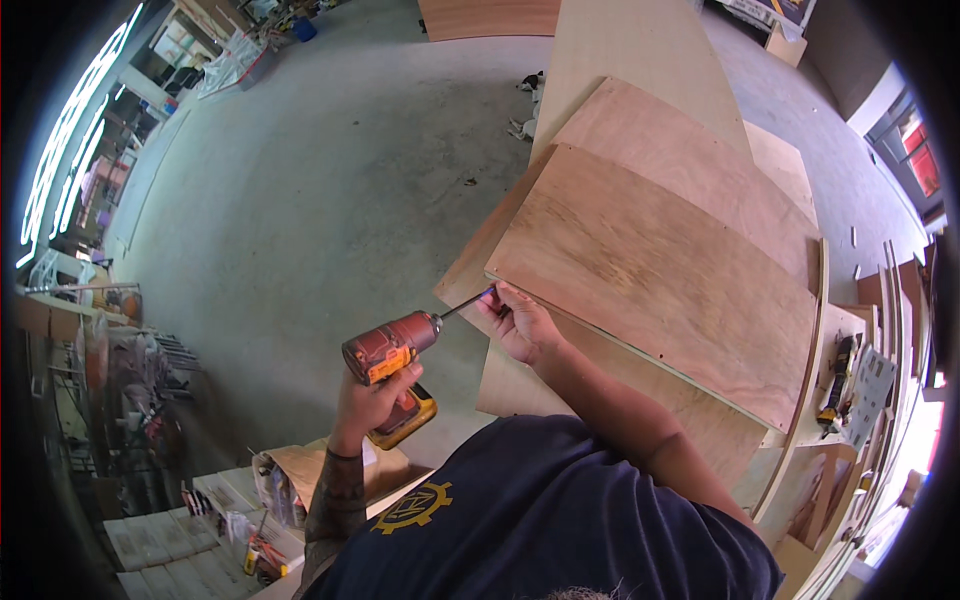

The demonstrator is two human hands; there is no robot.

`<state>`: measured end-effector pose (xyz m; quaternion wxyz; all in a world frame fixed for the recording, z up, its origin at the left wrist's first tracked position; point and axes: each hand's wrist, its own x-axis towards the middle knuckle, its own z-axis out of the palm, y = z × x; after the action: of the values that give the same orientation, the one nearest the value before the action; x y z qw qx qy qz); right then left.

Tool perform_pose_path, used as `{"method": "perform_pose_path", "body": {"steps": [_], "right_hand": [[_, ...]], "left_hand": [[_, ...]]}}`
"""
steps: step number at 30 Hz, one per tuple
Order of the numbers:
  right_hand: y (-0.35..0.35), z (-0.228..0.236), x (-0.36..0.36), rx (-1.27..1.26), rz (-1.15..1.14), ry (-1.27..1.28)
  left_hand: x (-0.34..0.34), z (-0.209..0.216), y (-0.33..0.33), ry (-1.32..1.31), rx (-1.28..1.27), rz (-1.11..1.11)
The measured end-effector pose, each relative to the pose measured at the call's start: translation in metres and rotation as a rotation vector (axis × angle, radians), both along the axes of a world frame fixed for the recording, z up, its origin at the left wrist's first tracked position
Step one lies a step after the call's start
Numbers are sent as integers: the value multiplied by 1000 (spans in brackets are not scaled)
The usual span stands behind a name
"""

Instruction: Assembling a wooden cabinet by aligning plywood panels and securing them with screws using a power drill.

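My left hand point(378, 402) is wrapped round the grip of a cordless impact driver point(385, 350) with a dark red body and a yellow-and-black battery at its base. From its chuck a long, thin driver bit point(462, 305) points up and right. Close to the near left corner of a plywood panel point(640, 270), my right hand point(522, 328) pinches the bit's far end, where something small and bluish shows. Whether a screw sits between those fingers is hidden. The panel lies on top of other plywood sheets, and its near edge runs beside my right forearm.
More plywood sheets point(640, 60) reach away under the top panel. At the right, a black-and-yellow power tool point(838, 385) lies by a grey perforated plate point(870, 398). A black-and-white animal point(528, 105) is on the floor beside the sheets. Clutter point(140, 380) stands at the left.
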<state>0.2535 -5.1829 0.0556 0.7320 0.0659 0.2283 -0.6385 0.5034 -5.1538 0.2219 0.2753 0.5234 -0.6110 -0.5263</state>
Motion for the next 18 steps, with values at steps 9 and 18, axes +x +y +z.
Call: {"method": "perform_pose_path", "body": {"steps": [9, 18], "right_hand": [[-20, 5, 30, 46, -81, -135], [-28, -4, 18, 32, -35, -114]], "left_hand": [[-33, 67, -79, -422, -21, -195], [-87, 108, -114, -658, -18, -340]]}}
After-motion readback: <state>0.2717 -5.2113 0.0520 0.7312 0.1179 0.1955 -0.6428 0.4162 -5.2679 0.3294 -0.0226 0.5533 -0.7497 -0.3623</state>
